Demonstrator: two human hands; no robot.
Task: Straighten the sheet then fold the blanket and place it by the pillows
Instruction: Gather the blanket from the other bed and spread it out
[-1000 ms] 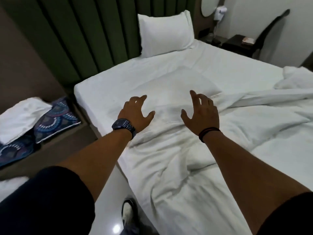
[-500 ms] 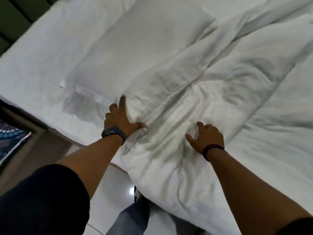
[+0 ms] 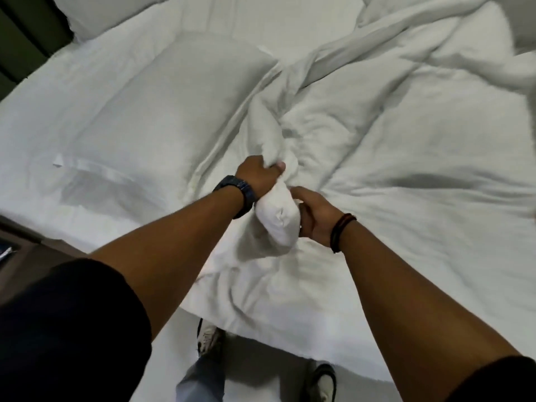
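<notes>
The left hand [image 3: 258,177] is clenched on a bunched corner of the blanket [image 3: 391,146]; the right hand [image 3: 314,219] curls round the same wad from the other side, fingers partly closed on it; the rest of the blanket lies rumpled over the right of the bed, just beside a flat pillow [image 3: 174,111] on the sheet [image 3: 34,134]. I judge the blanket is being gathered first; next it wants lifting clear so the sheet can be smoothed.

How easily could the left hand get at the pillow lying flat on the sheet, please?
Probably easily: the pillow lies uncovered just beside the left hand, with nothing between them. But that hand is clenched on the bunched blanket, so it would need to let go first.
</notes>
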